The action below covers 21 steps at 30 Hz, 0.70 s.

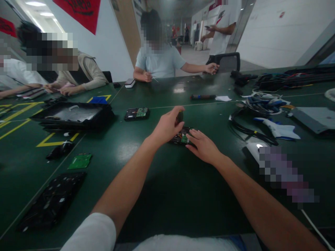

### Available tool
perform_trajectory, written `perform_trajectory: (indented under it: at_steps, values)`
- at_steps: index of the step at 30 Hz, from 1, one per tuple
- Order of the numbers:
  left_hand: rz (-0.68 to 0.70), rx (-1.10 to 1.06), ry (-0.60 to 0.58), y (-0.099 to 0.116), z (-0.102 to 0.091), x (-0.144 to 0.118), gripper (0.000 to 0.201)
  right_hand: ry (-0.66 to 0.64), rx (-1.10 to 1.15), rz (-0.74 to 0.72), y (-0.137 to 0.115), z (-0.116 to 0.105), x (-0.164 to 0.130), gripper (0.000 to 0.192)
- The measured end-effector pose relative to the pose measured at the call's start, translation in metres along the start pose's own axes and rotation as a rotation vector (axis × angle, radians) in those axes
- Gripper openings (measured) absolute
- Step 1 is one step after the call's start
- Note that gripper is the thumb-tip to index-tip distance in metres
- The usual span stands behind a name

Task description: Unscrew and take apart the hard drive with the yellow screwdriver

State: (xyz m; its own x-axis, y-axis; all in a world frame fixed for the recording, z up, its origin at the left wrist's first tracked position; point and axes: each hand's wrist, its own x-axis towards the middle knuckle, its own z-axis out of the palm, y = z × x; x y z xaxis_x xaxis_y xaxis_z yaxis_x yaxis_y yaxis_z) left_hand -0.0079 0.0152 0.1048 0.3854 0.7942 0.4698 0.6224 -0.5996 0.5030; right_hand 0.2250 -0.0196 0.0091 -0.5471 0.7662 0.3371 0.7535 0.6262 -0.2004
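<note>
I see my left hand [167, 126] closed around a dark screwdriver handle [179, 116], held upright over the small hard drive [182, 137] at mid-table. My right hand [203, 146] lies flat, fingers open, pressing the drive's right edge.

A small dark hard drive [182, 136] lies flat on the green table, its circuit-board side up, showing a patch of green board and a touch of orange. A dark-handled screwdriver [179, 116] stands roughly upright over its far edge. Much of the drive is hidden, so its outline cannot be fully made out.
</note>
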Motion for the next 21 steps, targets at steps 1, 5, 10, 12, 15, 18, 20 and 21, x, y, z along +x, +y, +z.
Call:
perform_trajectory:
  at_steps: [1, 5, 10, 12, 15, 18, 20, 21]
  values:
    - [-0.004, 0.006, 0.001, -0.0002, 0.0, 0.0001, 0.052, -0.001, -0.009, -0.001, -0.0001, -0.0002, 0.0001, 0.05]
    - [-0.007, 0.031, 0.015, 0.0008, 0.0007, 0.0004, 0.054, -0.008, -0.016, -0.007, -0.0009, -0.0011, 0.0007, 0.05]
    - [0.015, 0.09, -0.029, 0.0063, -0.0012, 0.0001, 0.055, -0.002, 0.01, 0.006, -0.0012, -0.0008, 0.0005, 0.05]
    - [0.02, 0.116, -0.049, 0.0071, -0.0026, -0.0003, 0.056, -0.005, 0.003, 0.008, -0.0011, -0.0006, 0.0001, 0.051]
    - [0.037, 0.12, -0.047, 0.0054, -0.0027, -0.0006, 0.056, -0.002, 0.007, 0.005, -0.0009, -0.0003, -0.0002, 0.051]
    - [0.031, 0.106, -0.024, 0.002, 0.0001, -0.0004, 0.056, -0.003, 0.016, 0.011, -0.0008, -0.0001, 0.0, 0.051]
    - [0.01, 0.106, -0.005, 0.0001, 0.0026, -0.0001, 0.056, -0.01, 0.005, 0.015, -0.0012, -0.0003, 0.0003, 0.051]
    - [0.002, 0.106, 0.005, -0.0006, 0.0037, 0.0001, 0.056, -0.014, -0.003, 0.015, -0.0015, -0.0005, 0.0004, 0.051]
